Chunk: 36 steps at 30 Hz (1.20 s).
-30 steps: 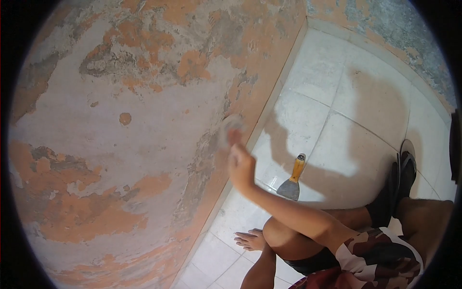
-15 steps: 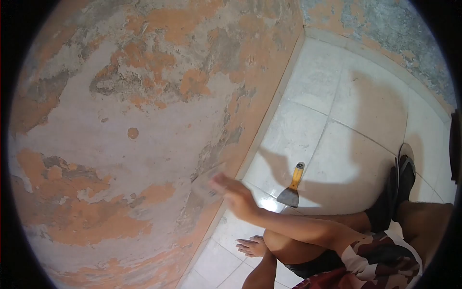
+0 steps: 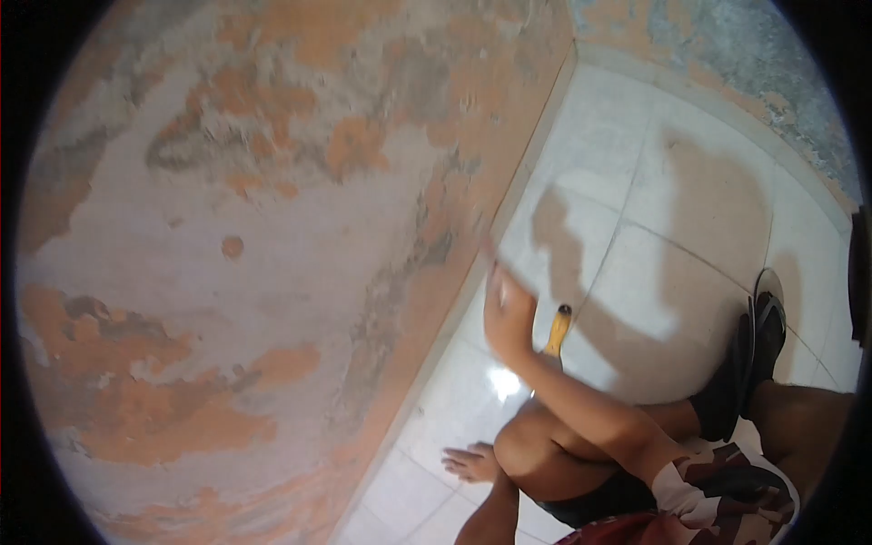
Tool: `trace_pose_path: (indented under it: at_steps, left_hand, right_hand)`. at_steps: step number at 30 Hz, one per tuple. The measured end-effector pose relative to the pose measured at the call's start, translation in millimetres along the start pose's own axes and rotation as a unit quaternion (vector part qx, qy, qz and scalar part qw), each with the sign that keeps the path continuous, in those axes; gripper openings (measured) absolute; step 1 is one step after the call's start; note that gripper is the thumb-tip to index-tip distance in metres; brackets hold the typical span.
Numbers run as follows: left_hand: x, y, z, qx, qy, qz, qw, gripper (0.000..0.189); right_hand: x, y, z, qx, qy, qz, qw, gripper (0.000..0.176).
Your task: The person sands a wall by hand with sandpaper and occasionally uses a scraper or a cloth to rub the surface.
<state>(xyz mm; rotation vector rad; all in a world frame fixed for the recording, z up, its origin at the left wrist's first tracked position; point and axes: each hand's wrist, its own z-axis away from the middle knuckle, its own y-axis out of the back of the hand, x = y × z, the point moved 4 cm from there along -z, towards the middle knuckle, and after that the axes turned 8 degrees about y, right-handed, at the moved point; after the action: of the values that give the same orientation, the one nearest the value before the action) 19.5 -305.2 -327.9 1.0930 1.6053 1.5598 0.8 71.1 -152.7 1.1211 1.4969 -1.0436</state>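
Note:
My right hand is raised beside the foot of the peeling wall, its fingers curled and one finger pointing up along the wall edge. Motion blurs the fingertips, and what they hold is too smeared to make out. Behind that wrist, a scraper with a yellow handle lies on the tiled floor; my forearm hides most of its blade. My left hand rests flat on the tiles near my bent knee, fingers spread, holding nothing.
Orange paint and bare grey patches cover the wall at left. A second patchy wall stands at the upper right. My sandalled foot is on the floor at right, with shadows across the tiles.
My right hand has moved up and to the right, from the wall's lower part to beside the scraper's handle, and its arm now covers most of the blade. My left hand stays on the floor.

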Motion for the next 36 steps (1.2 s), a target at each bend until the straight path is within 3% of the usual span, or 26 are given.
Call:
trace_pose_path:
  at_steps: [1,4,6,7,9,10,11,12,14,15,17,20,25,28,30,34,36]
  left_hand:
    - [-5,3,0,0.005,-0.007,-0.008,1.000,0.069]
    - [-2,6,3,0.023,-0.032,0.022,0.999,0.069]
    - [3,-2,-3,0.044,-0.017,-0.016,0.999,0.068]
    - [3,-4,-1,0.041,-0.011,-0.003,0.999,0.069]
    - [3,0,0,0.018,-0.009,0.010,1.000,0.069]
    - [0,2,-1,0.001,-0.006,0.017,1.000,0.069]
    - [0,3,0,-0.007,-0.009,0.021,1.000,0.069]
    - [-7,4,-1,-0.002,-0.003,0.016,1.000,0.069]
    - [-3,1,-2,-0.009,-0.014,0.010,1.000,0.069]
    - [0,3,1,-0.001,-0.021,0.010,1.000,0.069]
    - [4,6,-4,-0.008,-0.020,0.012,1.000,0.070]
    - [-8,4,2,-0.015,-0.016,-0.001,1.000,0.070]
    - [-3,1,-1,0.000,-0.020,-0.002,1.000,0.069]
    - [4,4,1,0.010,-0.011,-0.008,1.000,0.069]
    - [-2,5,1,0.013,-0.014,-0.005,1.000,0.069]
    - [9,6,-1,-0.003,-0.009,0.013,1.000,0.068]
    - [9,13,4,-0.003,-0.013,0.023,1.000,0.068]
  right_hand:
    - [4,-11,6,-0.011,-0.017,0.002,1.000,0.043]
    - [-7,-63,-16,0.037,0.135,0.040,0.989,0.042]
    - [-11,-54,15,-0.078,0.164,0.031,0.983,0.046]
    - [-8,-40,13,-0.077,0.174,0.034,0.981,0.046]
    - [1,-13,14,-0.104,0.106,-0.037,0.988,0.045]
    - [7,-3,-3,0.009,0.097,-0.030,0.995,0.034]
    - [11,5,-28,0.030,0.044,0.016,0.998,0.026]
    - [1,11,-52,0.073,0.048,0.067,0.994,0.020]
    - [16,-32,-66,-0.071,-0.013,-0.018,0.997,0.053]
    - [14,-32,-68,-0.064,-0.005,-0.019,0.998,0.053]
    - [-8,-22,-72,0.067,0.180,-0.002,0.981,0.036]
    - [-13,-31,-67,0.009,0.235,0.049,0.971,0.048]
    - [-9,-27,-56,0.065,0.188,-0.035,0.979,0.056]
    - [-28,-40,-73,0.033,0.231,0.038,0.972,0.059]
    - [-29,-29,-67,0.119,0.279,0.014,0.953,0.062]
    - [-15,-32,-77,0.046,0.290,0.038,0.955,0.058]
    - [23,-1,-87,0.009,0.030,-0.008,0.999,0.057]
